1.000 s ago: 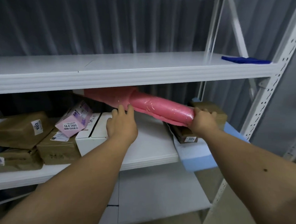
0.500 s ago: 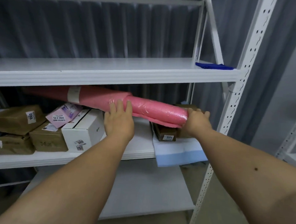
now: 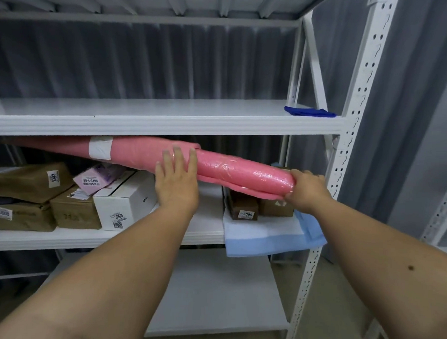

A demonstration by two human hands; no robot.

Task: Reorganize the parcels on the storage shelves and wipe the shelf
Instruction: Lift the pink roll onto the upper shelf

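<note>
A long pink rolled parcel [image 3: 243, 171] lies across the middle shelf [image 3: 206, 230], tilted, its left part resting over the boxes. My left hand [image 3: 176, 178] presses flat on the roll's middle, fingers spread. My right hand [image 3: 306, 190] grips the roll's right end. Beneath that end sit two small brown boxes, one labelled 3004 [image 3: 242, 206], on a pale blue flat parcel [image 3: 270, 235]. A white box [image 3: 127, 203], a pink packet [image 3: 97, 179] and brown parcels [image 3: 27, 179] fill the shelf's left side. A dark blue cloth [image 3: 309, 112] lies on the upper shelf [image 3: 152, 113] at the right.
The white perforated upright post [image 3: 348, 139] stands right of my right hand. A bare lower shelf [image 3: 218, 293] sits below. Grey corrugated wall backs the rack. Another white rack [image 3: 445, 214] edges in at far right.
The view has tilted up and back, showing more of the upper shelf. Both hands stay on the pink roll, which sits a little further out to the right.
</note>
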